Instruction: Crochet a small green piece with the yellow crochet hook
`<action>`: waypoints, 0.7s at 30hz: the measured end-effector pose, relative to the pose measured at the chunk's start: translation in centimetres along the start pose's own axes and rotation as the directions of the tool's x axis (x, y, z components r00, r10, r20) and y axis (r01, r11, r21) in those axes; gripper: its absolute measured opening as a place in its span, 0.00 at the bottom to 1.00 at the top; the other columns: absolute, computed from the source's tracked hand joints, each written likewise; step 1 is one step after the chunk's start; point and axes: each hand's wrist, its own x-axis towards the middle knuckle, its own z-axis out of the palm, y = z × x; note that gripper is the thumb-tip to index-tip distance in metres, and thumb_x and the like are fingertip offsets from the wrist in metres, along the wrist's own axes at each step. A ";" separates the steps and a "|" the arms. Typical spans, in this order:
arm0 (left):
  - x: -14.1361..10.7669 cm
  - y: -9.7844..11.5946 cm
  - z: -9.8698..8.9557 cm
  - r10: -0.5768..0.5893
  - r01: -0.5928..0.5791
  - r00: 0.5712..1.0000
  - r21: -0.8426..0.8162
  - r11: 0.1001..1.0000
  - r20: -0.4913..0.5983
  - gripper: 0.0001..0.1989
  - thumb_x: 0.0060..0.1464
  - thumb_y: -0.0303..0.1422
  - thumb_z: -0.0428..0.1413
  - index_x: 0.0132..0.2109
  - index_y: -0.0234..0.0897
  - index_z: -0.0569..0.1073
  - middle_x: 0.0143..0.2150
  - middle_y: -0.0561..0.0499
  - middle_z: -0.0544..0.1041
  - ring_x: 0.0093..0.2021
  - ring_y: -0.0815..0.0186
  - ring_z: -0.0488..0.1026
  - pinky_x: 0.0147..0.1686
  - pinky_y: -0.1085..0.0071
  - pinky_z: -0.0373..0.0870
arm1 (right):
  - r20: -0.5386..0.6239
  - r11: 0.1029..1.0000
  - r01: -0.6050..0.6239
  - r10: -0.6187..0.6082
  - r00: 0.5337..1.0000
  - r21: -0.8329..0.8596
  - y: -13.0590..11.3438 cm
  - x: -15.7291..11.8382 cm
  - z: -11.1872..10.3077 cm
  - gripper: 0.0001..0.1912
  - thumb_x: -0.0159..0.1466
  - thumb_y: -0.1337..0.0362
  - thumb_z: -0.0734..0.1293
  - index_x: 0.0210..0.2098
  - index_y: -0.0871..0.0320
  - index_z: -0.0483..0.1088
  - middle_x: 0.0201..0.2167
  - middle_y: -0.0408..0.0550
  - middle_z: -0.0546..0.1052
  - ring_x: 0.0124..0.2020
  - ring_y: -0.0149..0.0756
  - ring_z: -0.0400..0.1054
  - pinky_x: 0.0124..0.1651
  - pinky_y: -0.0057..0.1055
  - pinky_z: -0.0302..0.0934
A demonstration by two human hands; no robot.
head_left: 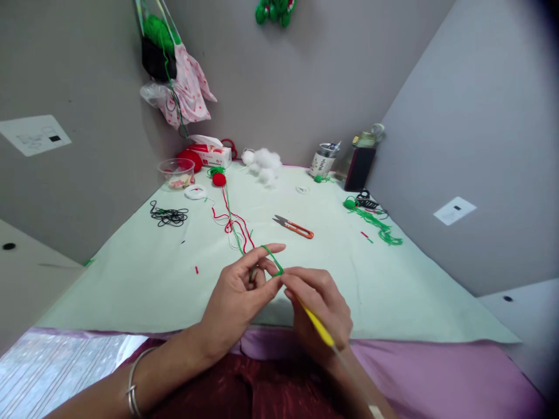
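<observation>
Green yarn (272, 258) runs over the raised index finger of my left hand (242, 291) down to a small green loop pinched between thumb and fingers. My right hand (321, 305) grips a crochet hook with a yellow handle (321, 327), and its fingertips meet the left thumb at the loop. The hook's tip is hidden at the fingers. Beyond my hands, green and red strands lead up the table to a small red ball (219, 179). Orange thread snips (293, 226) lie just past the fingertips.
Black cord (168, 215) lies at left, near a clear tub (177, 173) and a tissue box (212, 152). White stuffing (264, 165) sits at the back. At right are a pen tin (322, 160), a dark phone (360, 169) and green yarn strands (378, 223).
</observation>
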 end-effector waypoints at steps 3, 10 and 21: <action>0.1 0.2 -0.1 -0.165 0.186 0.979 -0.200 0.962 0.115 0.30 0.55 0.38 0.71 0.63 0.38 0.77 0.28 0.61 0.66 0.20 0.78 0.49 0.18 0.78 0.49 | -0.057 0.998 0.005 -0.008 0.998 -0.059 0.0 -0.3 0.4 0.24 0.69 0.72 0.70 0.61 0.45 0.77 0.49 0.52 0.83 0.47 0.44 0.80 0.45 0.39 0.77; 0.6 1.0 -0.6 -0.171 0.206 0.976 -0.311 0.928 0.135 0.21 0.54 0.33 0.71 0.55 0.38 0.83 0.32 0.58 0.69 0.20 0.82 0.47 0.16 0.80 0.44 | -0.070 0.755 -0.374 0.482 0.873 0.540 -1.1 2.0 -0.5 0.13 0.75 0.69 0.63 0.44 0.51 0.80 0.34 0.45 0.81 0.33 0.35 0.73 0.37 0.34 0.70; 0.7 0.3 0.0 -0.233 0.280 0.958 -0.379 0.882 0.166 0.24 0.53 0.33 0.73 0.56 0.35 0.82 0.25 0.62 0.65 0.18 0.82 0.47 0.15 0.83 0.48 | -0.091 0.986 -0.124 0.135 0.987 0.108 -0.7 0.6 0.0 0.18 0.69 0.75 0.69 0.54 0.52 0.80 0.46 0.49 0.82 0.46 0.35 0.77 0.46 0.31 0.72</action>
